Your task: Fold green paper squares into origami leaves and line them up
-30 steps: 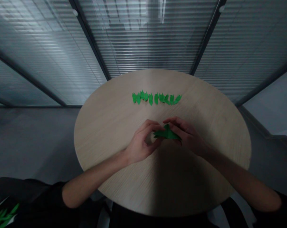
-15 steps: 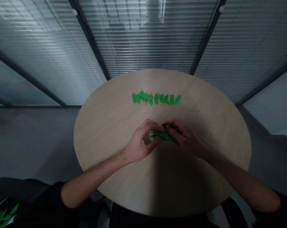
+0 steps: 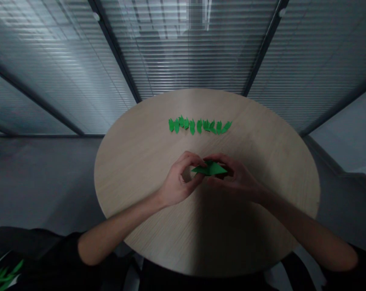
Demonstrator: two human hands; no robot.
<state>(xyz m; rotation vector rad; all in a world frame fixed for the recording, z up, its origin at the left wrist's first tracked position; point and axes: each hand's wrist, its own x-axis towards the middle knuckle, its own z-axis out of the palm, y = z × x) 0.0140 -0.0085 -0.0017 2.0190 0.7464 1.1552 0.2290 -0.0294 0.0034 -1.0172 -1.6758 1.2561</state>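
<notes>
Green folded paper with pointed ends (image 3: 211,168) is sitting just below the centre of the frame, held between two bare hands over a round, pale wood-grained worktop (image 3: 134,161). Coming in from the lower left, the left hand (image 3: 177,182) is pinching the left end of the folded paper, its thumb lying below and its fingertips pressing from above, so this grip is closing on the paper itself. Coming in from the lower right, the right hand (image 3: 239,178) is bending around the paper's right part, one finger lying along the upper edge and the thumb sitting lower; whether this grip is squeezing the paper or only supporting it, I cannot tell. The paper's right tip is pointing toward the right palm.

Higher up, above the hands in the frame, a row of small, pointed, bright green paper pieces (image 3: 199,126) is lying across the far part of the worktop, some pieces overlapping and others standing slightly apart. Silvery slatted blinds (image 3: 186,68) are filling the top of the frame between dark frame bars (image 3: 118,56). At the lower left corner, more narrow green pieces (image 3: 4,277) are showing beside a black sleeve (image 3: 60,258)
</notes>
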